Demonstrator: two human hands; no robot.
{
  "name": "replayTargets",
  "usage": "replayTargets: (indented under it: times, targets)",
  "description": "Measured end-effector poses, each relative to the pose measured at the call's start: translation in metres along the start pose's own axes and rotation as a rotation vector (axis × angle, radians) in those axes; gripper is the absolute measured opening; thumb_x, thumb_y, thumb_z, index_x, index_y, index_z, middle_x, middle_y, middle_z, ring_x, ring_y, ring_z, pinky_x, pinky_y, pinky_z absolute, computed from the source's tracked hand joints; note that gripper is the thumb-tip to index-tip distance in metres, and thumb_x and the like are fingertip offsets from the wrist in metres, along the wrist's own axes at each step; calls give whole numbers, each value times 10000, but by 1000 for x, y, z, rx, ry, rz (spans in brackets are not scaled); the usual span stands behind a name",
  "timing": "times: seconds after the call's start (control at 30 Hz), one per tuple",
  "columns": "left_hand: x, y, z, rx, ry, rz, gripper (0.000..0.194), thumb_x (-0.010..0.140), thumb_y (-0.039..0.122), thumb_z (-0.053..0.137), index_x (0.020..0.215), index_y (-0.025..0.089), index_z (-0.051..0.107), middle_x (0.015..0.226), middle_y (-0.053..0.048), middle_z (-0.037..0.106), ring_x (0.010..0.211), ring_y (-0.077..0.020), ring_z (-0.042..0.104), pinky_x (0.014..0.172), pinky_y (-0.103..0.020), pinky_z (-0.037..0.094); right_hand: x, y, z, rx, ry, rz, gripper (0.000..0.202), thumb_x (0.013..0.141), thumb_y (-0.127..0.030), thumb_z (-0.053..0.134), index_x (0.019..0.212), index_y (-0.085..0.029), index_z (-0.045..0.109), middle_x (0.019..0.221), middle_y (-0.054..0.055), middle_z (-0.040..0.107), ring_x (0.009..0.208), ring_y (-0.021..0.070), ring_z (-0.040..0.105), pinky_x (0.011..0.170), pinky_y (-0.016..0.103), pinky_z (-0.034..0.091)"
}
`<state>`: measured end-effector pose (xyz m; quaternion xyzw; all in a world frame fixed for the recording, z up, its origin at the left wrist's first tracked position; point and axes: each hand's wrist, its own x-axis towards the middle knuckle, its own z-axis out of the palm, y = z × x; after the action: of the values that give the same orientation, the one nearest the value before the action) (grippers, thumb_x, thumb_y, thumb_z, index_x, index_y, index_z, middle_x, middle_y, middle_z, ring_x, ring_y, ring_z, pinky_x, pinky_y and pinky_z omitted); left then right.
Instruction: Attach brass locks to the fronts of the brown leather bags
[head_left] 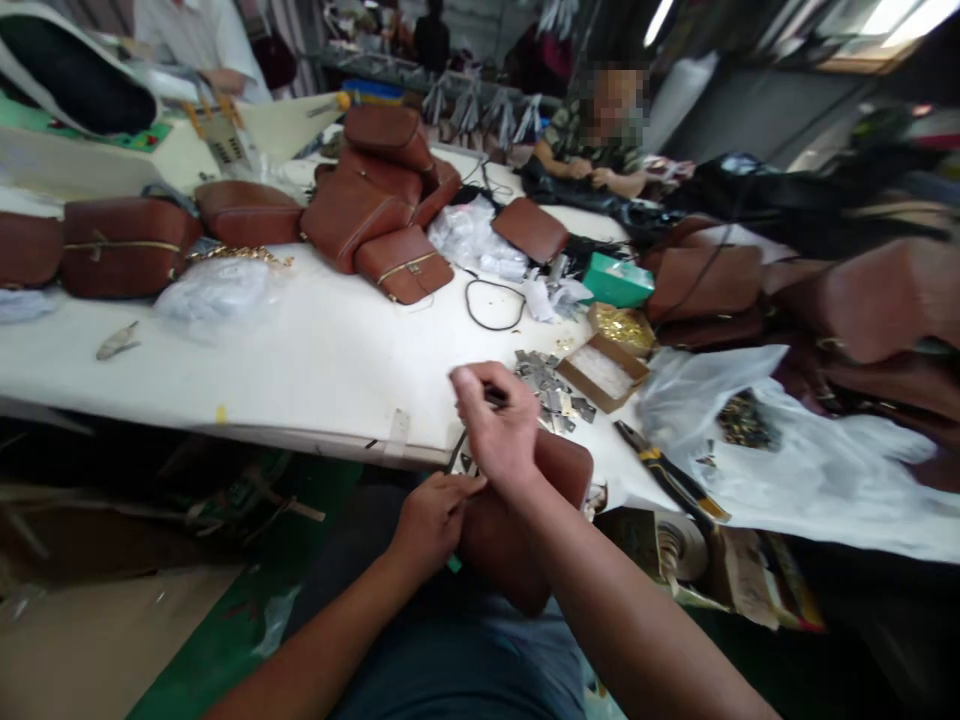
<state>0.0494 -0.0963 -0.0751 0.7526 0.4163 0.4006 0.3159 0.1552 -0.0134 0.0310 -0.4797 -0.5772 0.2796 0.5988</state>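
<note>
A brown leather bag (495, 560) rests on my lap against the table edge, partly hidden behind my right forearm. My left hand (431, 520) is closed at the bag's left side, its fingertips pressed together beside a small pale piece with dark marks (465, 462). Raised just above the bag, my right hand (499, 425) is curled closed. Something dark shows between its fingers, too small and blurred to name. Close to that hand lies a heap of small flat metal pieces (551, 385).
Brown bags (360, 205) are piled at the table's back. Pliers with black-yellow handles (667, 475) lie right, beside a plastic bag of small parts (750, 420). Small open boxes (604, 372) stand near the metal pieces. Snips (118, 342) lie left. Another person (592, 140) sits opposite.
</note>
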Motion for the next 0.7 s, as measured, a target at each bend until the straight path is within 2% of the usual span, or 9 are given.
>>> replayTargets:
  times: [0.07,0.13,0.23,0.33,0.43,0.5,0.57,0.63,0.7]
  targets:
    - [2,4,-8,20,-32,58,422,942,33,497,1185,239,773,1098,-48,792,930,-176,733,828,-307,625,25,-7,14,-210,-170,-146,282,971,-496,683,963,-219,738,923,34,721,835,175,665,816,295,525]
    - [7,8,-23,63,-70,137,394,967,80,507,1208,253,767,1133,-47,785,974,-187,730,860,-316,629,44,-12,18,-456,-294,-179,383,913,-465,771,1188,-205,713,1117,92,711,979,226,666,912,349,520]
    - [22,13,-57,192,-197,304,425,963,91,488,1200,299,774,1139,-16,792,1018,-211,717,887,-341,620,35,-20,-10,-504,-297,-245,495,916,-434,776,1333,-200,652,1298,123,666,1158,254,634,1022,376,497]
    - [40,17,-92,313,-422,399,454,953,87,464,1136,343,792,1108,7,796,965,-206,703,846,-326,605,-16,-12,-77,-393,-76,-234,296,989,-375,675,1254,-246,695,1206,75,705,1131,218,656,1014,353,512]
    - [55,22,-115,301,-624,413,438,954,84,441,1007,317,808,1014,-10,798,866,-186,690,761,-290,581,-77,22,-158,-575,233,49,198,959,-359,668,1100,-245,748,1104,83,715,1059,259,673,993,438,521]
    - [61,28,-122,243,-695,369,428,974,93,431,942,307,800,974,-12,792,866,-177,695,789,-288,578,-108,53,-197,-702,342,230,285,887,-423,711,1076,-216,760,1099,115,713,1041,301,671,992,498,516]
    - [65,36,-122,182,-749,329,423,982,90,435,918,314,788,974,2,788,900,-172,706,894,-314,576,-129,78,-215,-679,424,298,349,841,-460,731,1063,-191,754,1122,133,707,1085,314,657,1023,511,499]
    - [66,43,-115,130,-776,304,416,976,78,449,918,320,781,986,16,787,924,-166,713,979,-336,557,-142,94,-216,-539,563,381,411,791,-488,775,1066,-184,736,1143,124,705,1106,304,646,1038,488,491]
    - [65,46,-104,98,-778,282,426,949,41,450,921,311,779,986,19,781,935,-160,710,971,-323,555,-148,102,-210,-367,713,493,484,746,-524,815,1069,-179,711,1101,103,714,1052,284,659,995,451,512]
